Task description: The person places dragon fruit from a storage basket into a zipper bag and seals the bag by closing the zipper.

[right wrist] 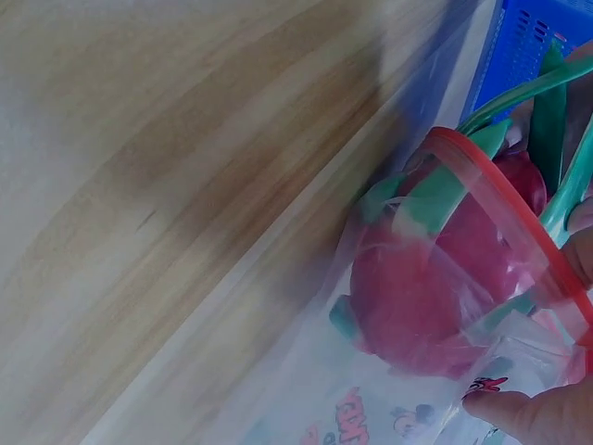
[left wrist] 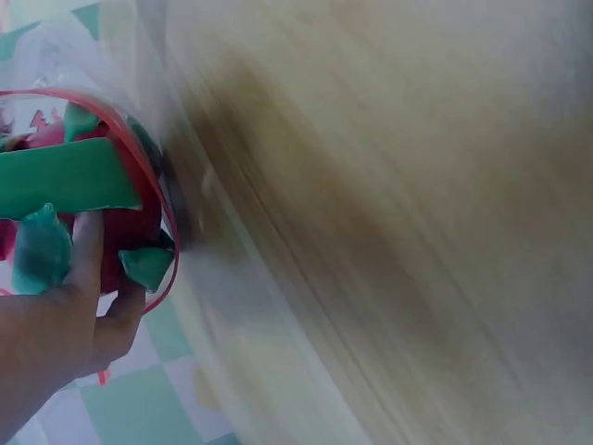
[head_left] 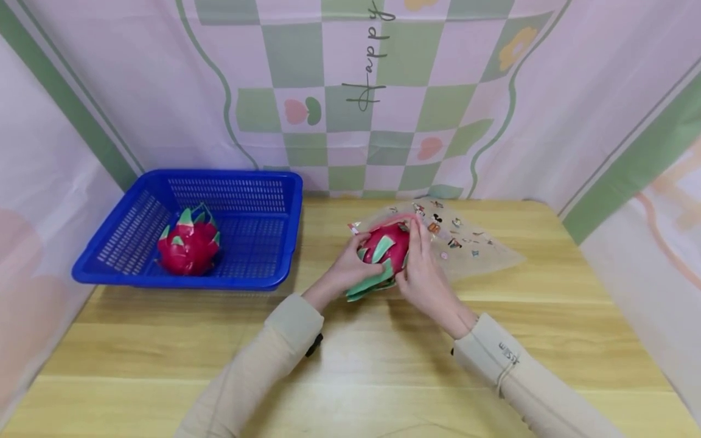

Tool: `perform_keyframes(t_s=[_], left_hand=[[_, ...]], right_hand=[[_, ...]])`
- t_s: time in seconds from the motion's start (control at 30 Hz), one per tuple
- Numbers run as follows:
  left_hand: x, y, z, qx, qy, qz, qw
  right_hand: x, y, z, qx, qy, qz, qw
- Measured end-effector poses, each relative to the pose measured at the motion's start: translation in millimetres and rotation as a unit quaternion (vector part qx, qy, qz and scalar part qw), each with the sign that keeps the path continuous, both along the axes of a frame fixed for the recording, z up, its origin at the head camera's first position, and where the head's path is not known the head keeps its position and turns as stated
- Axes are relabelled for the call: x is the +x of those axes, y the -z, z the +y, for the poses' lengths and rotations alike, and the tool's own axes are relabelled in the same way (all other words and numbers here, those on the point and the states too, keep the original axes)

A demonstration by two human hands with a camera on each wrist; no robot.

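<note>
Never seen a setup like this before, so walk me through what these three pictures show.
There is no robot here, just a person's two bare hands. The large picture comes from a camera worn on the head, looking down; each smaller one comes from a camera on a wrist. On the wooden table stands a blue basket with a red, green-tipped dragon fruit in it. The left hand grips a second dragon fruit, which is partly inside a clear printed bag. The right hand holds that bag near its red-edged mouth. The wrist pictures show the same bagging work up close.
</note>
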State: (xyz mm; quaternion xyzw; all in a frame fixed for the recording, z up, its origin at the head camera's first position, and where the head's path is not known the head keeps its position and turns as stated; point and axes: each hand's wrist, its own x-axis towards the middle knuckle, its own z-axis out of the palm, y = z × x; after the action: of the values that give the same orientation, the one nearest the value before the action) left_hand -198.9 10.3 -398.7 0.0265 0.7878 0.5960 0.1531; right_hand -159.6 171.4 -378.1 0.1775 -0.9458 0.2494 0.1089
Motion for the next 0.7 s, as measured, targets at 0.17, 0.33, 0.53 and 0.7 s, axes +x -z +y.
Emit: perform_keyframes(t_s=[0.17,0.33,0.53,0.7], left_hand=[[1.6,-2.5,0.3,-0.012,-0.014,-0.006,0.9998],[6.6,-7.3,1.1,-0.062,-0.011,0.018,0.9979],[13.1,-8.7,2.8,-0.104,-0.03,0.034,0.9935],[16.1,-5.5,2.0,-0.125,-0.054,0.032,0.9902]], right_hand=[[-1.5,-0.8,1.7,-0.002,0.01,-0.009,0.9999],[-1.2,-3.2,3.4,-0.012,0.015,-0.012,0.9998],[0.0,-4.1,3.8,-0.009,0.018,-0.01,0.9998],[0.3,-2.7,3.6,-0.002,0.018,-0.007,0.9998]])
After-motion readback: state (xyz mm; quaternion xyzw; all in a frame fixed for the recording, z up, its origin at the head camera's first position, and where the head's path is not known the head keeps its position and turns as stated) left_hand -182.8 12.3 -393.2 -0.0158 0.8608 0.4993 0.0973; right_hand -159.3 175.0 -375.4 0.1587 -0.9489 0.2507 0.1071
